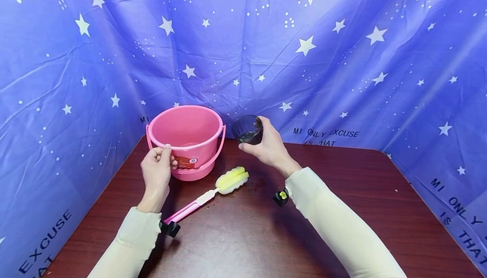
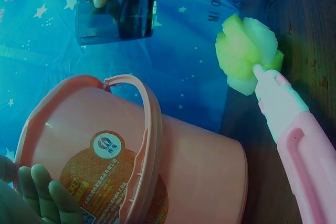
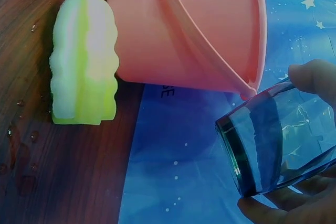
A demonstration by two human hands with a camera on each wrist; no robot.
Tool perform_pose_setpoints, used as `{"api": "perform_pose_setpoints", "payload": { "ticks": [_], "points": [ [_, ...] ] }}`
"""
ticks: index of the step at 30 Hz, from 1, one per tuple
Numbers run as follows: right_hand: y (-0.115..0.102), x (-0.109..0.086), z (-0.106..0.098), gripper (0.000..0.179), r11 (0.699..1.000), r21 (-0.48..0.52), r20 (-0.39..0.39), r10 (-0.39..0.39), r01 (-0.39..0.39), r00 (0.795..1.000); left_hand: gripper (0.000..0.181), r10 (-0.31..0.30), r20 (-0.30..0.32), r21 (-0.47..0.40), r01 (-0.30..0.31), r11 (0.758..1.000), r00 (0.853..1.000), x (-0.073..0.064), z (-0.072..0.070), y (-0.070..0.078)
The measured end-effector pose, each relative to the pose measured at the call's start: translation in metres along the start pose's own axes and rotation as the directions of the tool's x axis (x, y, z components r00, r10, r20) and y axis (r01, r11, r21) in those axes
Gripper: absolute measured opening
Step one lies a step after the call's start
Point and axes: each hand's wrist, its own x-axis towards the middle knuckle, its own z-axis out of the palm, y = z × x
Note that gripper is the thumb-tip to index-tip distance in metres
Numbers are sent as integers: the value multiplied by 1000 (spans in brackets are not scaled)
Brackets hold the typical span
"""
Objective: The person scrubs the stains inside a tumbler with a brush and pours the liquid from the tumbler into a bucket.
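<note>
A pink plastic bucket (image 1: 205, 154) stands at the back left of the table, its handle folded down at the front. My left hand (image 1: 157, 166) pinches the bucket's front rim, with the other fingers against the labelled side. To the right of the bucket, my right hand (image 1: 274, 146) grips a dark see-through glass cup (image 1: 247, 129) and holds it in the air, tilted. The cup's thick base (image 3: 236, 161) shows in the right wrist view. On the table in front of the bucket lies a sponge brush (image 1: 205, 196) with a pink and white handle and a yellow and white head.
Water drops (image 1: 260, 183) wet the dark red wooden table (image 1: 342, 218) near the brush head. A blue star-patterned cloth (image 1: 243, 49) hangs behind the table and along both sides. Black wrist cameras (image 1: 280, 198) are strapped at both cuffs.
</note>
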Motion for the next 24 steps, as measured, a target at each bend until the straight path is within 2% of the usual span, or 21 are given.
{"api": "perform_pose_setpoints", "payload": {
  "ticks": [11, 24],
  "points": [
    [-6, 7, 6, 88, 1000, -11, 21, 19, -19, 1000, 25, 8, -5, -2, -8, 1000, 1000, 0, 0, 0],
    [-14, 16, 11, 87, 999, -45, 25, -4, 5, 1000, 25, 10, -6, 2, -10, 1000, 1000, 0, 0, -1]
  ]
}}
